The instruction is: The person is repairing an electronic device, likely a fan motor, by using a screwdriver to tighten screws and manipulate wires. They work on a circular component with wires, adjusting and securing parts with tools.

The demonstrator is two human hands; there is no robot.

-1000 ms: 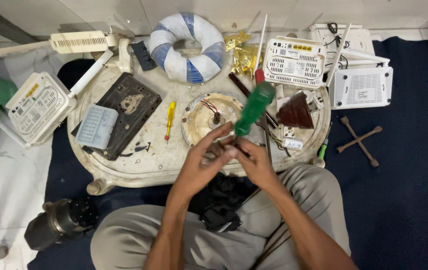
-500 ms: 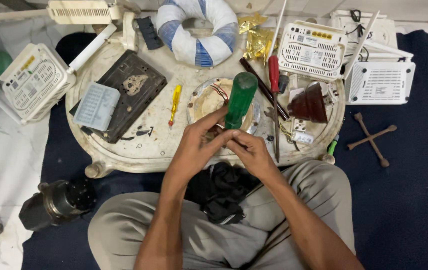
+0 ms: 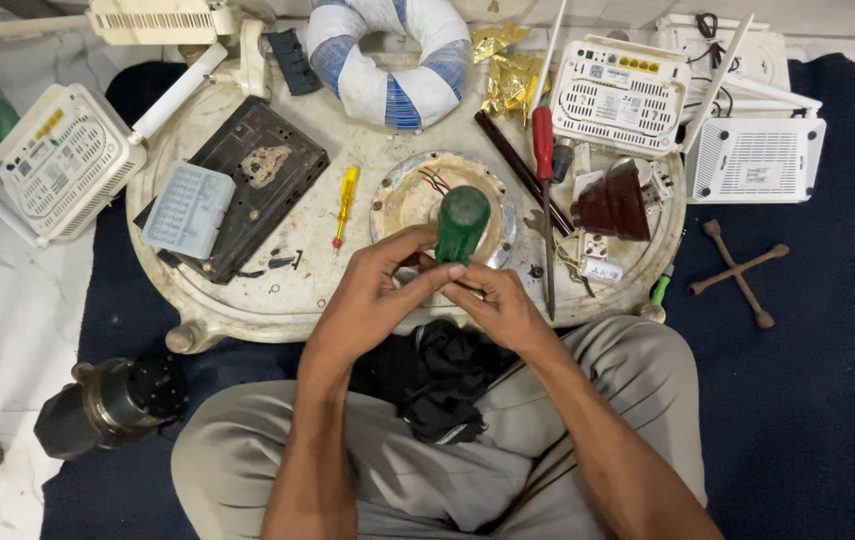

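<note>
Together, both hands — left (image 3: 373, 290), right (image 3: 498, 305) — clasp the green-handled screwdriver (image 3: 462, 223), upright between their fingertips.

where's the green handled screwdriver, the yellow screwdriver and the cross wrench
green-handled screwdriver (image 3: 463, 222), head view, on the handle's butt end
yellow screwdriver (image 3: 346, 190), head view, on the yellow handle
cross wrench (image 3: 740, 272), head view, on the hub where its arms meet
</note>
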